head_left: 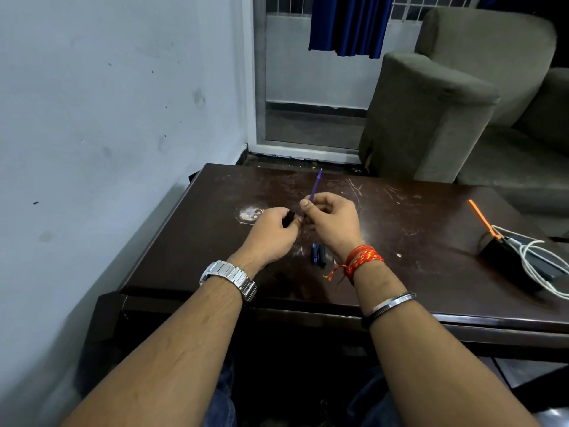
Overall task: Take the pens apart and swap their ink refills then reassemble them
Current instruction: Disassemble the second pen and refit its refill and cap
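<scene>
You had your right hand pinching the purple refill, left hand closed on a black pen piece right beside it, so loose parts below your right wrist could've rolled off.

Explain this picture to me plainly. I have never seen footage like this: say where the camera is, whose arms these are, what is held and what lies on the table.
There is no machine here. A person wears the camera on the head, so you look down their own arms. The left hand pinches a small black pen part. The right hand grips a thin purple refill that points up and away. On the dark wooden table, near the right wrist, lie more pen pieces, blue and black. At the far right sits a black box with white cables and an orange piece.
</scene>
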Demonstrator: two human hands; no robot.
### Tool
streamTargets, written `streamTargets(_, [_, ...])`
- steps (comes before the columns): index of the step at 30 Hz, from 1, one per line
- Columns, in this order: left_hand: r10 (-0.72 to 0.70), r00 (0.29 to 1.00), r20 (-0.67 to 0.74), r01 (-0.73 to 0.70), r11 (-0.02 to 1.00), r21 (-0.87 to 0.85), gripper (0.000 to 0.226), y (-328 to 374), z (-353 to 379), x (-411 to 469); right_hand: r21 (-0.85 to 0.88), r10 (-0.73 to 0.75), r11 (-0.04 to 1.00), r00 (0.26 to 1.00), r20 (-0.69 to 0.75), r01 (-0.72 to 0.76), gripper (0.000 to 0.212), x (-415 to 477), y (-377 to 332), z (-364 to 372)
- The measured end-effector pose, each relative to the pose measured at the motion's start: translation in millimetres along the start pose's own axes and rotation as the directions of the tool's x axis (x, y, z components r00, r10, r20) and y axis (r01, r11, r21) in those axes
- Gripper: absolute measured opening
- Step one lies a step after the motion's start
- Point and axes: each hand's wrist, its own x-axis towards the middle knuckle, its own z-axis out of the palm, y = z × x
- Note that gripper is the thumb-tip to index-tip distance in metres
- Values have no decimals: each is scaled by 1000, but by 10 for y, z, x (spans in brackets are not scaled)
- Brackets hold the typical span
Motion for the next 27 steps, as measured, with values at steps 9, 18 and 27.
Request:
streamTargets(9, [-84, 993, 79, 95, 983, -155, 20, -7, 2, 17, 113, -86, 987, 971, -221, 113, 16, 15, -70, -64])
streamTargets(18, [-46, 993, 109, 56, 995, -87, 18, 17, -6, -27, 147, -125, 976, 969, -211, 158, 9, 10, -88, -49])
streamTargets(27, [1, 997, 76, 7, 995, -102, 13, -1, -11, -18, 82, -95, 992, 995, 18, 93, 8, -57, -60, -3])
